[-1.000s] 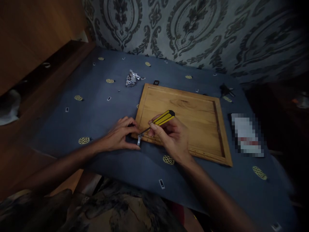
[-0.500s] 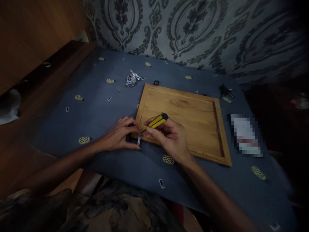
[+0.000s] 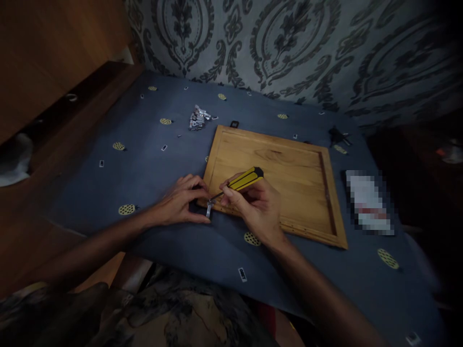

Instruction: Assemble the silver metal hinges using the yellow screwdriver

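Observation:
A wooden panel with a raised frame lies flat on the cloth-covered table. At its near left corner sits a small metal hinge. My left hand steadies this hinge, thumb at its near end and fingers at the panel's edge. In my right hand is a yellow and black screwdriver, gripped by the fingers and thumb. It slants down to the left, with its tip at the hinge. Whether a screw is under the tip is too small to tell.
Several metal hinges lie in a pile beyond the panel's left end. A small black buckle-like piece rests at the far edge. To the right are a dark object with prongs and a blurred white packet.
The screwdriver handle has shifted right and slightly up, and more of its shaft shows beyond my right fingers. My left hand and the hinge stay where they were.

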`<state>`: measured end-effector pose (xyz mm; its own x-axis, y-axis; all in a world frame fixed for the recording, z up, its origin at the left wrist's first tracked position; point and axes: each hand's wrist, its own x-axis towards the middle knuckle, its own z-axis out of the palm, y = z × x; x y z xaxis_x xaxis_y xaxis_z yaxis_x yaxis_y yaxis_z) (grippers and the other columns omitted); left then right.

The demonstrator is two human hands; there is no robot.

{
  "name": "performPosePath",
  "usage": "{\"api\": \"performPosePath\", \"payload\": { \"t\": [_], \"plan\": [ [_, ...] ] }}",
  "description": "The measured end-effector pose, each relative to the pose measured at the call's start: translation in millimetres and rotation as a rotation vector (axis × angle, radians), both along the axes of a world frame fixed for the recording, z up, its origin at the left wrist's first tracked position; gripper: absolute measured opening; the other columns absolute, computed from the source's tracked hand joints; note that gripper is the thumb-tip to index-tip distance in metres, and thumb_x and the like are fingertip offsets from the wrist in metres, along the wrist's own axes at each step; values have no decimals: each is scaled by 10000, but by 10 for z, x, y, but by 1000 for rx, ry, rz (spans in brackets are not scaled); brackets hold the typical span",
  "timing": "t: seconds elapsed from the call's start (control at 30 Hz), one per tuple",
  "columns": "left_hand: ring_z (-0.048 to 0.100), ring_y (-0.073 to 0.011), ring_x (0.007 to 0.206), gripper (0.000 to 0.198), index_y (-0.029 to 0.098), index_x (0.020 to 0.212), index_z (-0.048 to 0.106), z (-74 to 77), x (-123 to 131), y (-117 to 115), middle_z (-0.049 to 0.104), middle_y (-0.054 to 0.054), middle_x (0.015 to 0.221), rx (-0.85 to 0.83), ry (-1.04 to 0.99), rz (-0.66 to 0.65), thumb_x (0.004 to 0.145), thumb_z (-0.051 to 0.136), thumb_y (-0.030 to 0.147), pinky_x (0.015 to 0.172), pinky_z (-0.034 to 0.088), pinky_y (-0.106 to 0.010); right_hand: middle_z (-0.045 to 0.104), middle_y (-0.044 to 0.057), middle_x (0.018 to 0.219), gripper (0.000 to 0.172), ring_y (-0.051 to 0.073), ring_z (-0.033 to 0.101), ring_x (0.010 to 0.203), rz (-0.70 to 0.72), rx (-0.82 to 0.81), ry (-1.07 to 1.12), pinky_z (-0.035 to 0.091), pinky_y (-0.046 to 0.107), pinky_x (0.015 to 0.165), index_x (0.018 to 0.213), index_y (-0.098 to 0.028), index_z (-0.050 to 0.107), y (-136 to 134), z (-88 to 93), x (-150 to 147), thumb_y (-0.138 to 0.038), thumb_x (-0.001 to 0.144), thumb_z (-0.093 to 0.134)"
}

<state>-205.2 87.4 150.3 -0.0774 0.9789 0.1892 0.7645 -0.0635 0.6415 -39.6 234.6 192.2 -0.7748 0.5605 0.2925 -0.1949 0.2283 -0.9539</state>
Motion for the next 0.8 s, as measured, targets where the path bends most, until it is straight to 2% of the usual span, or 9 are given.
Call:
{"api": "performPosePath", "payload": {
  "t": [0.23,0.4,0.7,0.8],
  "plan": [
    [553,-265,1076,502,239,1123,751,-9,-5,-1,639,-68,1167,-1,0,-3,826,825,637,954,442,-409,729,-40,703,236,121,691,573,-9,5,-37,581,275,587,847,-239,653,-11,-27,-2,-415,876,807],
    [557,-264,1072,511,222,1111,745,-18,0,-1,635,-70,1142,12,18,1,821,833,632,948,443,-405,732,-27,790,238,112,696,589,19,6,-23,590,260,576,864,-233,679,0,-15,-2,-422,867,824],
    [548,-270,1089,525,248,1161,753,-35,-7,3,625,-69,1165,0,6,4,817,832,637,975,445,-414,666,-26,724,309,128,651,613,18,136,-86,591,281,586,792,-232,651,56,-43,35,-484,882,806],
    [551,-275,1089,519,237,1147,756,-23,-2,3,621,-74,1168,3,9,0,814,841,625,972,443,-422,690,-13,790,263,137,666,662,42,123,-86,605,291,610,871,-240,693,64,-23,39,-482,894,793]
  ]
}}
